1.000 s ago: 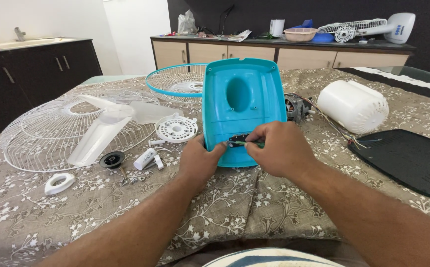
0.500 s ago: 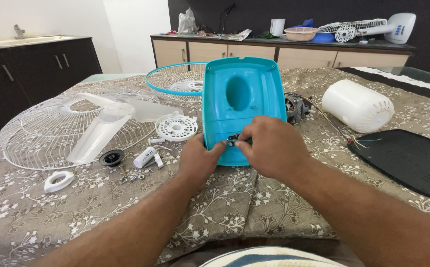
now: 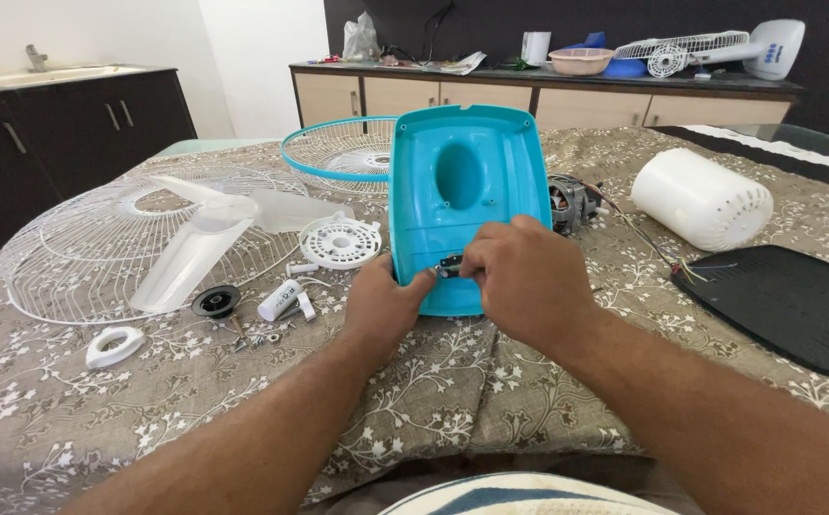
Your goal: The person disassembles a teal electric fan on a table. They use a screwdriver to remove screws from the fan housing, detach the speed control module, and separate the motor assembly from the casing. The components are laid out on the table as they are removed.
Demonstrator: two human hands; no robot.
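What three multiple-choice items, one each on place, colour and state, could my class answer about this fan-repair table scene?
1. Where does the white ribbed motor housing lie?
A. right of the turquoise plastic fan base shell
B. on the floor
C. inside the white wire guard

2. What colour is the flat grille panel at the right?
A. black
B. red
C. yellow

3. How is the shell posed?
A. flat, untouched
B. propped up, left hand and right hand at its lower edge
C. hanging

Answers: 1 A, it lies beside the shell; 2 A, dark panel; 3 B, both hands touch it.
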